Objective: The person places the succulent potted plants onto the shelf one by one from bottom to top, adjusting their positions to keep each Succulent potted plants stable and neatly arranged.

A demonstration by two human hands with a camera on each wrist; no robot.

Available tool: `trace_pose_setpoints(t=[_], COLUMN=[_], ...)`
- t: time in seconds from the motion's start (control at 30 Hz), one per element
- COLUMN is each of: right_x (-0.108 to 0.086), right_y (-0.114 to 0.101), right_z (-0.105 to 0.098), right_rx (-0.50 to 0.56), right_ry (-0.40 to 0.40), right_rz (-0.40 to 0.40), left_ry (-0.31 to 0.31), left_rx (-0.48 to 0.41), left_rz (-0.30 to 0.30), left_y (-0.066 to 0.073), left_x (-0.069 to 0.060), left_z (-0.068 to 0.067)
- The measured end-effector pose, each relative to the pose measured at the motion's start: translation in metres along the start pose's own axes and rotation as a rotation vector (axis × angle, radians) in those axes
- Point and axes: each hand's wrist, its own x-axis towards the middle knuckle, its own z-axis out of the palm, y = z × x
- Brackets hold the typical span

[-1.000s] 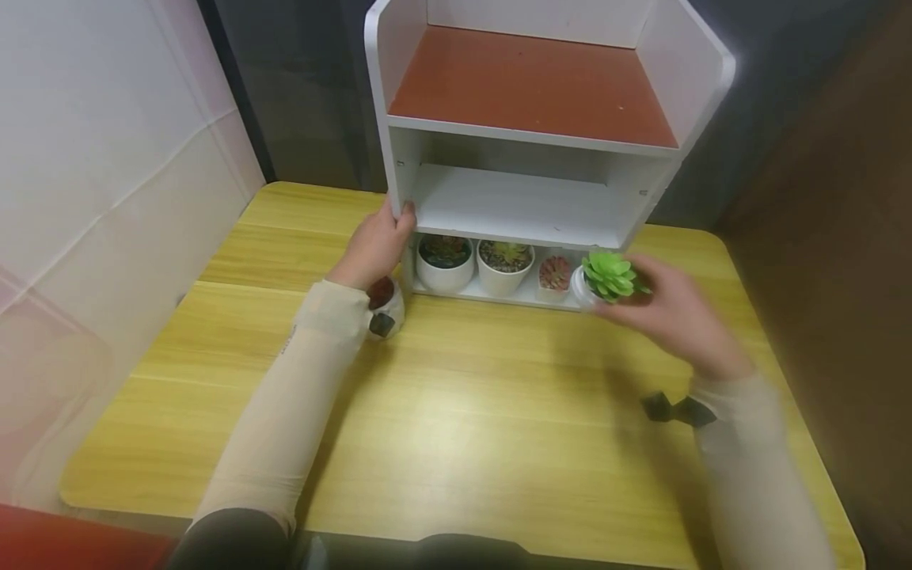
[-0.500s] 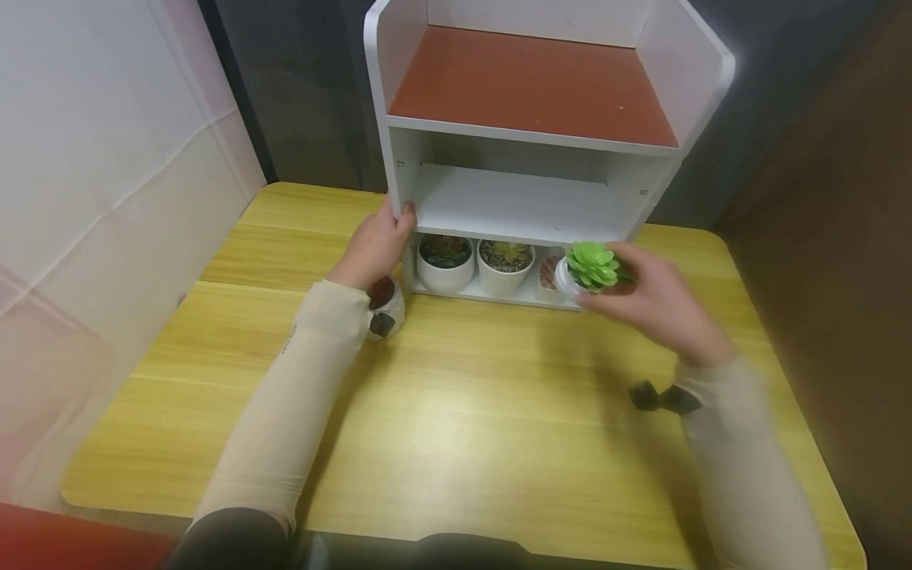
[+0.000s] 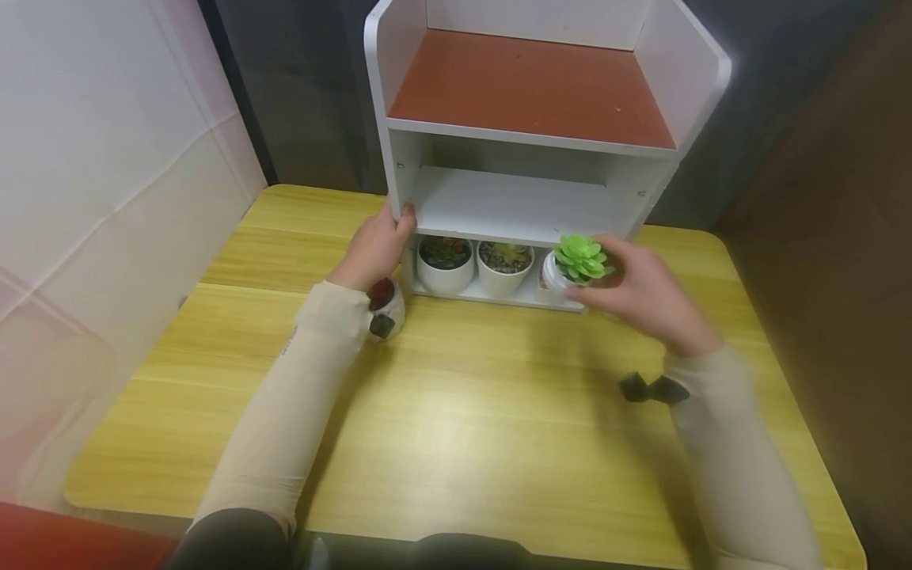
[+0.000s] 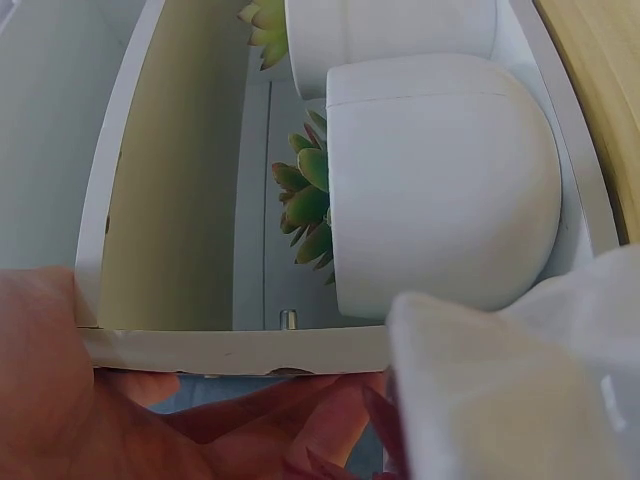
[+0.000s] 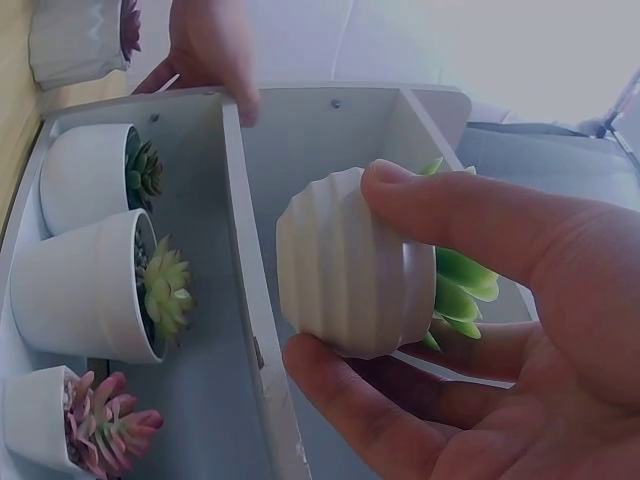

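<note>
My right hand [image 3: 637, 293] grips a small ribbed white pot holding a bright green succulent [image 3: 580, 258], in front of the right end of the white shelf unit [image 3: 527, 141]. Thumb and fingers wrap the pot [image 5: 350, 265] in the right wrist view. With my left hand [image 3: 374, 247] I hold the unit's left side panel, thumb on its front edge. On the bottom shelf stand a round white potted succulent [image 3: 446, 265], a tapered white one [image 3: 504, 265] and a pink succulent in a white pot [image 5: 100, 425], the last mostly hidden in the head view.
Another white pot with a dark red plant [image 3: 385, 305] stands on the wooden table [image 3: 456, 412] left of the unit, partly behind my left wrist. The unit's top board [image 3: 527, 87] is reddish brown. A pale curtain-like sheet [image 3: 107, 158] hangs at the left.
My right hand has carried the green succulent leftward and slightly up, so it now covers most of the pink one in the head view. My left hand stays on the side panel.
</note>
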Motion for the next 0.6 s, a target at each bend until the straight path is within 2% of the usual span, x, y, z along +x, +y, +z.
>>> trace_pose_setpoints(t=[0.6], right_x=[0.01], right_y=[-0.012], right_z=[0.004], right_rx=[0.024], right_ry=[-0.019], right_rz=[-0.004], left_ry=[-0.002], left_rx=[-0.012], left_rz=[-0.004], left_y=[0.0], left_x=[0.0], left_z=[0.0])
